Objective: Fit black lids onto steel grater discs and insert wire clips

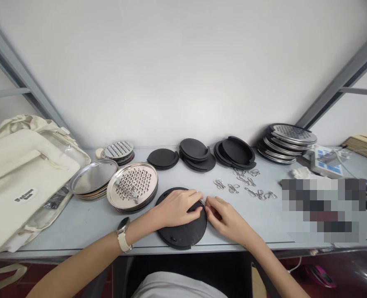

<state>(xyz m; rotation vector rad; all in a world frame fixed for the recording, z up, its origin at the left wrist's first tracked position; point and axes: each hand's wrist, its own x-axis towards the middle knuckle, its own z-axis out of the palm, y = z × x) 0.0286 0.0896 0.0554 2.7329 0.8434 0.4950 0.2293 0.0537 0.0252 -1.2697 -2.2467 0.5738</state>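
A round black plastic disc [183, 231] lies near the table's front edge. My left hand [177, 207] rests on top of it with the fingers curled over its right rim. My right hand [226, 217] sits just beside that rim, fingers pinched on a small metal wire clip [202, 202] at the disc's edge. Both hands meet at the clip. A watch is on my left wrist.
Several loose wire clips [245, 186] lie behind my right hand. Perforated metal discs [133, 186] and plain metal plates [92, 178] are stacked at left, black discs [198, 155] at the back, more metal discs [289, 140] at back right. A cream bag [18, 174] sits far left.
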